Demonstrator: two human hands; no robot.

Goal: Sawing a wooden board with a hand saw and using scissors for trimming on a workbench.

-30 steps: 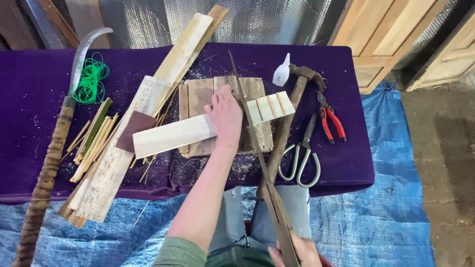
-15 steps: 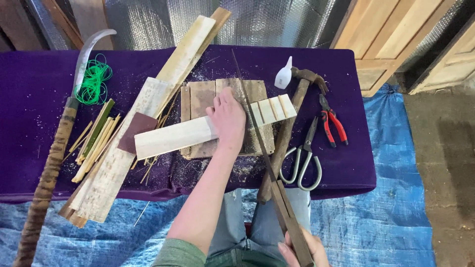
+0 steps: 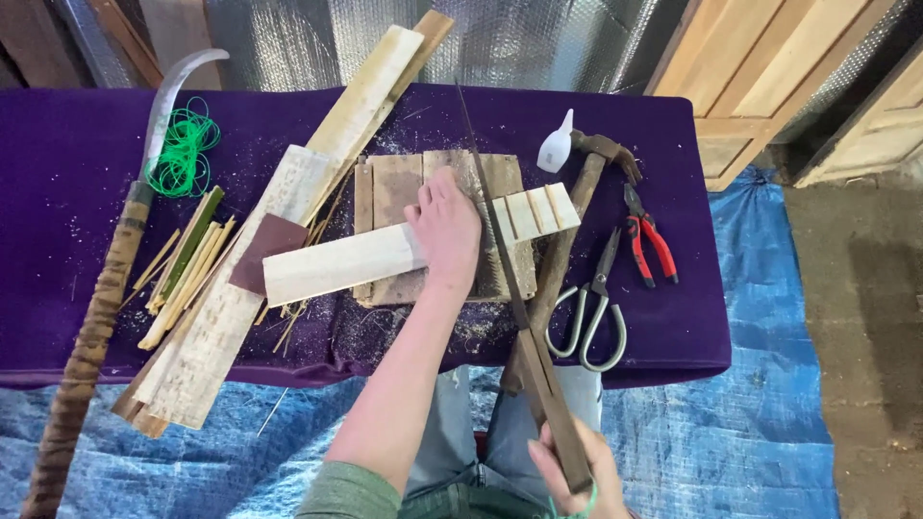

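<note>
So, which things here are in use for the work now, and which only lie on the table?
In use:
left hand pressing pale wood strip
right hand holding saw
wooden block underneath

Lying about:
hammer
scissors
red pliers
glue bottle
green cord
sickle
bamboo splints

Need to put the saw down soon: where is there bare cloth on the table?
Bare purple cloth lies left of the green cord, and far right beyond the red pliers. Around the left hand, slat and hammer it is crowded.
</note>
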